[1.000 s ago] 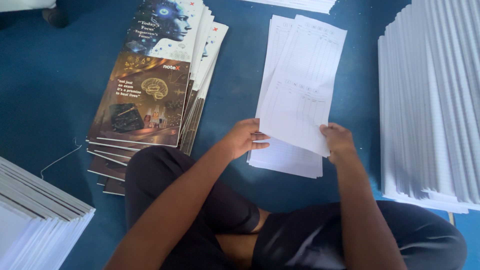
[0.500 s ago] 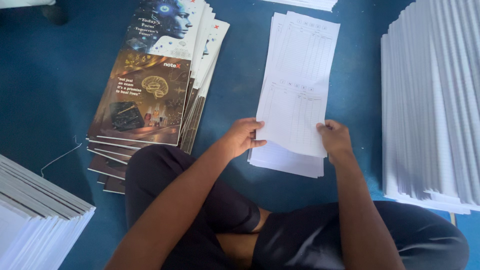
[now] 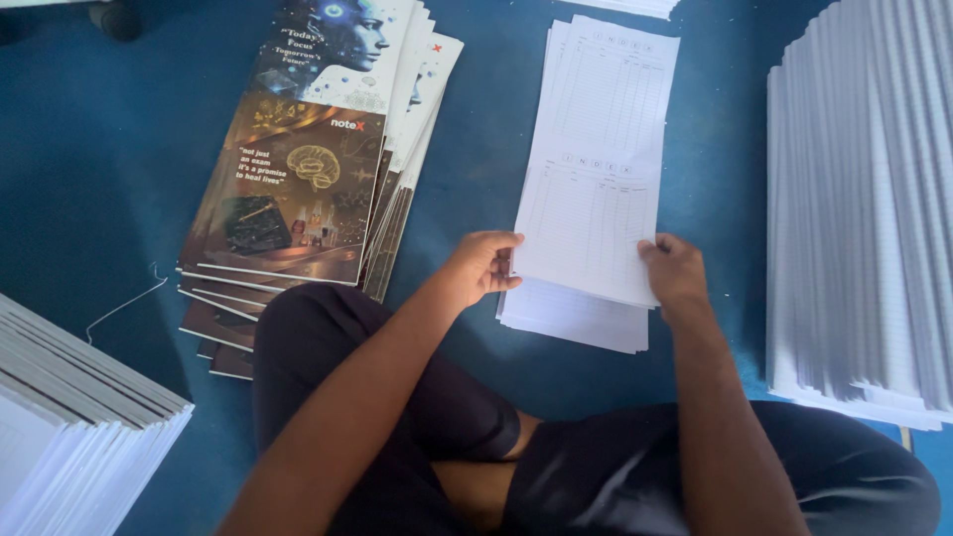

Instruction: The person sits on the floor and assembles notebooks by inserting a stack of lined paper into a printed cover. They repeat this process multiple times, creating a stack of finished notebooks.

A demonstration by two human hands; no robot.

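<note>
I sit cross-legged on a blue floor. My left hand and my right hand each pinch a near corner of one long white printed sheet with ruled tables on it. The sheet lies almost flat over a stack of similar white sheets in front of my knees. A fanned pile of dark illustrated notebook covers lies to the left of my left hand.
A tall spread stack of white ruled paper bundles fills the right side. Another stack of white paper bundles sits at the lower left. A thin wire or string lies on the floor near the covers.
The sheet held by both hands was tilted and lifted; it has swung straight and come down to line up over the white stack.
</note>
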